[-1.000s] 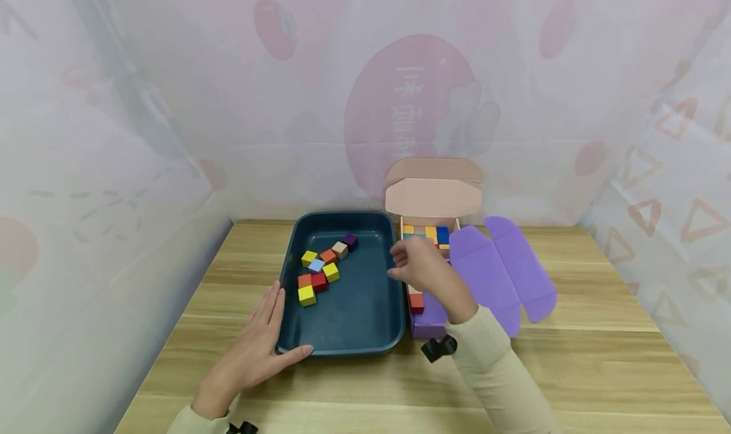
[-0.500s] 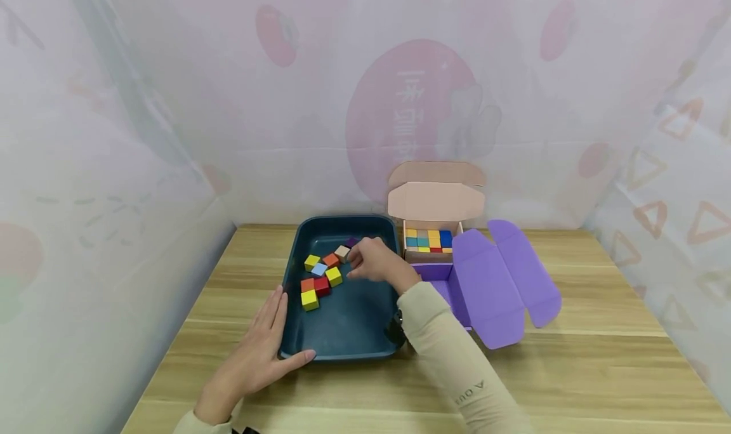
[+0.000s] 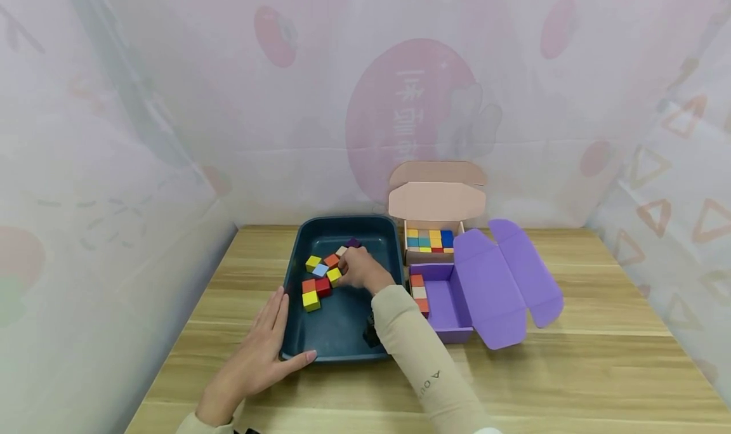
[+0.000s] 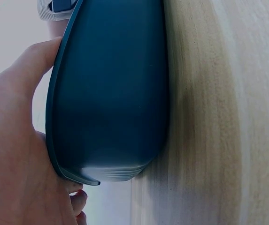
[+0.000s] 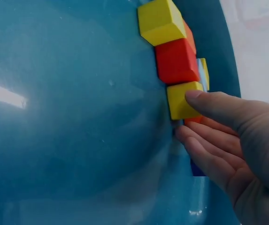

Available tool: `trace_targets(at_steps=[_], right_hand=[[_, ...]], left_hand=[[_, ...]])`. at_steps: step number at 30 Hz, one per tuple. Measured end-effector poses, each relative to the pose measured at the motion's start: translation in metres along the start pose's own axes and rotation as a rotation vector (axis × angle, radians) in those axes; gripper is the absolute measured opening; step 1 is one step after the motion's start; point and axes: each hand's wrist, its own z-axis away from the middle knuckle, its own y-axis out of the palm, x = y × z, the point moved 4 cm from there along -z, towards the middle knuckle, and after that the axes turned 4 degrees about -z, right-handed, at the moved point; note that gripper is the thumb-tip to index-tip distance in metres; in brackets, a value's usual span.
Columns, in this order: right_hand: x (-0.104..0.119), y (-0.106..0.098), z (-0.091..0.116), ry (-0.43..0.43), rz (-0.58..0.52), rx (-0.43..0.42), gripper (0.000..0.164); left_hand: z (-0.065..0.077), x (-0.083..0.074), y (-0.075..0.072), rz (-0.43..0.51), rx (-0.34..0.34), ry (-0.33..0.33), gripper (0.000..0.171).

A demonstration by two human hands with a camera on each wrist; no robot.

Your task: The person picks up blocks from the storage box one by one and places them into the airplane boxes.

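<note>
Wooden table (image 3: 542, 377) supports the tray (image 3: 342, 329); inside, a yellow cube (image 5: 180, 104) lies just left of the right hand (image 3: 363, 270), the nearer, at its parted thumb and fingertips, not gripped. Straight-fingered left hand (image 3: 259, 348) rests against the tray's near-left corner.

Tray (image 3: 337, 332): looks like moulded plastic, smooth and glossy, sharp light streak on the floor. Cubes (image 5: 177, 61): look like painted wood, smooth, low sheen. Purple box (image 3: 447, 297): coloured card, matt. Beige box (image 3: 436, 200): plain cardboard, matt. Surface (image 3: 571, 370): wood-grain finish, smooth, slight sheen. Sleeve (image 3: 417, 351): soft matt cloth. Backdrop (image 3: 308, 123): printed sheet, faintly creased, material unclear.
</note>
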Motion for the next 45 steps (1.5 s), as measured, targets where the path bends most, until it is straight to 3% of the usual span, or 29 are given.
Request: trace_targets(at_steps=[14,22,32,40,45], right_hand=[[0.002,0.007,-0.005,-0.005,0.051,-0.050,0.027],[0.002,-0.016,0.004,-0.035,0.058,-0.109,0.025],[-0.006,-0.056,0.049,-0.083,0.040,-0.157,0.027],[-0.012,-0.085,0.101,0.002,-0.060,-0.181,0.031],[-0.021,-0.099,0.129,-0.006,-0.068,-0.251,0.031]], left_hand=[[0.000,0.000,0.002,0.001,-0.010,0.004,0.122],[-0.003,0.000,-0.001,0.000,-0.012,0.011,0.122],[-0.002,-0.001,0.000,0.004,-0.012,0.007,0.123],[-0.001,0.001,0.001,0.008,-0.019,0.019,0.123],[-0.001,0.001,0.000,0.020,-0.022,0.024,0.122]])
